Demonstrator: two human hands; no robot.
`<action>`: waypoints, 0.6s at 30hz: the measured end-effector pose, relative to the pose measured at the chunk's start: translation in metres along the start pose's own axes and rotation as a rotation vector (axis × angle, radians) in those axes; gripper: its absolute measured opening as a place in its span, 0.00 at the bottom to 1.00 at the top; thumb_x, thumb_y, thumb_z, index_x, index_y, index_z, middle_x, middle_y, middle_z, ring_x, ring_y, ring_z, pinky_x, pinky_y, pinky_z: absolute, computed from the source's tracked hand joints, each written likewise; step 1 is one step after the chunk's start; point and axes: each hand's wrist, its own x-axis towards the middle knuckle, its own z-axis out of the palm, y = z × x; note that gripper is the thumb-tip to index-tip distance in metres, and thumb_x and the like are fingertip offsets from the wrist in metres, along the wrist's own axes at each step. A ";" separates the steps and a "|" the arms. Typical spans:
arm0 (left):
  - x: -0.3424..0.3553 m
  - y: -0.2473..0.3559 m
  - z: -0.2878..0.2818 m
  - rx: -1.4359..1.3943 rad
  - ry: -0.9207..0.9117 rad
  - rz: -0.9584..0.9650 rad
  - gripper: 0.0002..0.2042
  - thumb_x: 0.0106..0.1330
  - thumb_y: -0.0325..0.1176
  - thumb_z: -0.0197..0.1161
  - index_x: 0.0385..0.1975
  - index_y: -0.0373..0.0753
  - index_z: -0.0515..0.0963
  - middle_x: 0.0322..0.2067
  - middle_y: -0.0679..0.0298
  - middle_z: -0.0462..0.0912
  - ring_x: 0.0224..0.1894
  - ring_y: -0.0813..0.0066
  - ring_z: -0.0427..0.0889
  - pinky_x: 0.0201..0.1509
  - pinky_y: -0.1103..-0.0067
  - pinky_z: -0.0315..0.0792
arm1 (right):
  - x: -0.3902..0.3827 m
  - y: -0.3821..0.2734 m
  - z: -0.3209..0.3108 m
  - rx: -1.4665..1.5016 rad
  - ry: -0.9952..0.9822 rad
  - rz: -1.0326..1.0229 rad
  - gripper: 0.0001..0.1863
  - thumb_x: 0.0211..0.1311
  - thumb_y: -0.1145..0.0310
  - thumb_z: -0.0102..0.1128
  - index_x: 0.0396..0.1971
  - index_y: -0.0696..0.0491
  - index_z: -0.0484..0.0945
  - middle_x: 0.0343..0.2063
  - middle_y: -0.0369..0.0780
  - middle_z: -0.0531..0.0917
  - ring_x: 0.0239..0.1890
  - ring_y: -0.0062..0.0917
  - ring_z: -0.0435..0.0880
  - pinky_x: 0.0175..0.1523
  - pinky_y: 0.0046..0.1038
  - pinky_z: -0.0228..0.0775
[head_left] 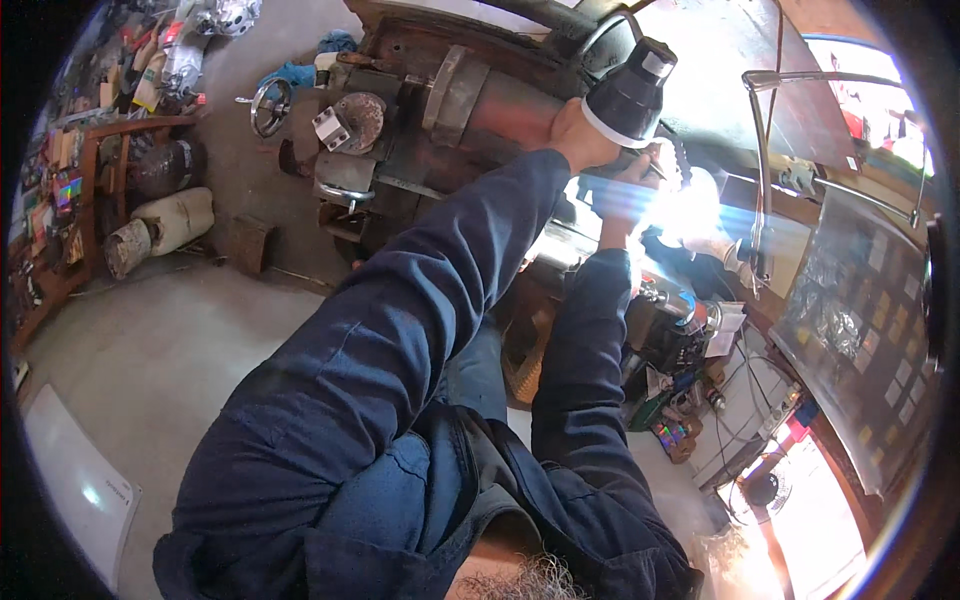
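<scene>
My left hand (582, 137) reaches across a large, worn metalworking machine (450, 105), beside its grey and reddish cylinder (508, 110). A black cone-shaped lamp (630, 95) with a pale rim covers its fingers, so I cannot see what they do. Just right of and below the lamp, my right hand (628, 200) has its fingers closed around something thin. Strong glare washes over that hand and hides what it holds. Both forearms wear dark blue sleeves, the left one stretched across the middle of the view.
A handwheel (270, 107) and a round rusty part with a metal block (333, 130) are at the machine's left. A jointed metal arm (762, 180) stands at right, near a plastic-covered panel (860, 330). Cluttered shelves (75, 190) line the left; a cream cylinder (172, 222) lies nearby.
</scene>
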 end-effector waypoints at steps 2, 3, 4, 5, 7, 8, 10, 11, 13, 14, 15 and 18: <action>0.002 0.000 0.003 0.033 0.023 -0.011 0.22 0.63 0.50 0.60 0.51 0.44 0.76 0.53 0.55 0.78 0.54 0.53 0.77 0.61 0.62 0.69 | -0.003 -0.007 -0.002 0.049 0.020 0.011 0.20 0.71 0.62 0.45 0.50 0.63 0.78 0.44 0.51 0.83 0.47 0.40 0.82 0.54 0.36 0.71; 0.004 0.000 0.004 0.050 0.020 -0.032 0.21 0.63 0.49 0.60 0.51 0.44 0.76 0.52 0.55 0.78 0.54 0.53 0.77 0.60 0.63 0.70 | -0.006 -0.010 -0.006 -0.250 -0.090 0.086 0.20 0.72 0.62 0.45 0.50 0.62 0.78 0.41 0.49 0.83 0.44 0.38 0.82 0.51 0.37 0.71; 0.004 0.001 0.005 0.066 0.013 -0.055 0.20 0.63 0.47 0.60 0.51 0.43 0.76 0.51 0.54 0.78 0.53 0.54 0.77 0.59 0.63 0.71 | -0.014 -0.014 -0.012 -0.399 -0.141 0.129 0.20 0.72 0.61 0.45 0.50 0.61 0.78 0.39 0.48 0.83 0.43 0.37 0.82 0.50 0.37 0.72; 0.006 0.001 0.003 0.087 0.010 -0.077 0.19 0.63 0.45 0.59 0.50 0.43 0.76 0.50 0.54 0.79 0.52 0.54 0.78 0.58 0.63 0.71 | -0.022 -0.018 -0.017 -0.547 -0.200 0.166 0.20 0.72 0.61 0.44 0.49 0.61 0.78 0.38 0.47 0.84 0.42 0.36 0.82 0.49 0.38 0.72; 0.008 0.004 0.000 0.104 0.003 -0.092 0.18 0.64 0.43 0.59 0.50 0.42 0.76 0.49 0.54 0.79 0.51 0.55 0.78 0.57 0.63 0.72 | -0.046 -0.017 -0.038 -0.502 -0.167 0.017 0.21 0.73 0.59 0.43 0.50 0.59 0.78 0.34 0.44 0.84 0.37 0.33 0.82 0.43 0.35 0.72; 0.007 0.002 0.000 0.097 0.003 -0.092 0.18 0.64 0.43 0.59 0.50 0.42 0.75 0.49 0.54 0.79 0.51 0.55 0.78 0.57 0.63 0.72 | -0.059 -0.017 -0.049 -0.481 -0.155 -0.061 0.21 0.73 0.58 0.43 0.50 0.58 0.78 0.32 0.42 0.84 0.34 0.31 0.81 0.41 0.33 0.72; 0.007 0.000 0.001 0.080 0.004 -0.085 0.18 0.64 0.43 0.59 0.50 0.42 0.75 0.49 0.54 0.79 0.51 0.55 0.78 0.57 0.63 0.72 | -0.079 -0.025 -0.061 -0.451 -0.138 -0.181 0.21 0.74 0.56 0.42 0.50 0.56 0.78 0.30 0.40 0.84 0.30 0.28 0.81 0.37 0.31 0.72; 0.005 -0.002 0.002 0.070 0.007 -0.082 0.18 0.64 0.43 0.59 0.50 0.42 0.75 0.49 0.54 0.79 0.51 0.55 0.78 0.56 0.63 0.72 | -0.088 -0.033 -0.064 -0.439 -0.137 -0.223 0.21 0.74 0.56 0.42 0.50 0.56 0.77 0.29 0.39 0.84 0.28 0.27 0.81 0.35 0.30 0.72; 0.004 -0.007 0.005 0.054 0.013 -0.080 0.18 0.64 0.43 0.59 0.50 0.42 0.75 0.48 0.55 0.79 0.50 0.55 0.79 0.56 0.63 0.72 | -0.100 -0.054 -0.063 0.180 -0.327 0.269 0.19 0.74 0.56 0.43 0.50 0.54 0.77 0.31 0.37 0.85 0.27 0.23 0.81 0.37 0.25 0.71; 0.000 -0.009 0.007 0.044 0.010 -0.078 0.18 0.64 0.43 0.59 0.50 0.42 0.75 0.48 0.55 0.79 0.50 0.55 0.79 0.56 0.63 0.73 | -0.103 -0.058 -0.063 0.318 -0.317 0.230 0.17 0.74 0.59 0.45 0.51 0.54 0.76 0.34 0.37 0.86 0.29 0.19 0.80 0.39 0.23 0.70; 0.004 -0.009 0.010 0.037 0.009 -0.075 0.18 0.64 0.43 0.59 0.50 0.43 0.75 0.48 0.55 0.80 0.50 0.55 0.79 0.55 0.64 0.73 | -0.104 -0.057 -0.063 0.314 -0.315 0.228 0.17 0.74 0.59 0.45 0.51 0.54 0.76 0.34 0.37 0.86 0.29 0.19 0.80 0.39 0.23 0.70; 0.003 -0.012 0.011 0.030 0.008 -0.064 0.18 0.64 0.42 0.58 0.50 0.43 0.75 0.48 0.55 0.80 0.49 0.56 0.79 0.55 0.64 0.73 | -0.112 -0.044 -0.062 0.317 -0.195 0.193 0.16 0.73 0.63 0.48 0.52 0.59 0.73 0.31 0.38 0.83 0.29 0.16 0.76 0.39 0.21 0.68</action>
